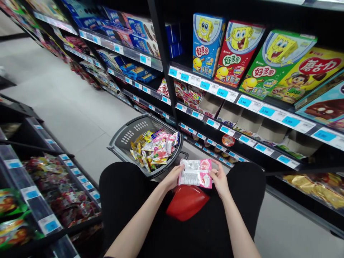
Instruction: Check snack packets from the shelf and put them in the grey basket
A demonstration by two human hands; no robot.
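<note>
Both hands hold one pink and white candy packet [195, 173], its printed back facing up. My left hand [174, 177] grips the packet's left end, the thumb on top. At its right end my right hand [219, 179] has its thumb pressed on the wrapper and the fingers behind. A red, shiny object [188, 202] lies just below the packet, over my lap; its kind I cannot make out. Beyond my knees a grey plastic shopping basket [120, 143] stands on the floor, with several candy packets [156, 147] piled in it.
Shelves [199, 80] on the right carry cartoon snack boxes [208, 44] and blue biscuit boxes [145, 34]. Low on the left, a bin rack [32, 193] holds loose wrapped sweets [61, 182]. Pale floor [67, 96] runs along the aisle. My knees [120, 186] flank the hands.
</note>
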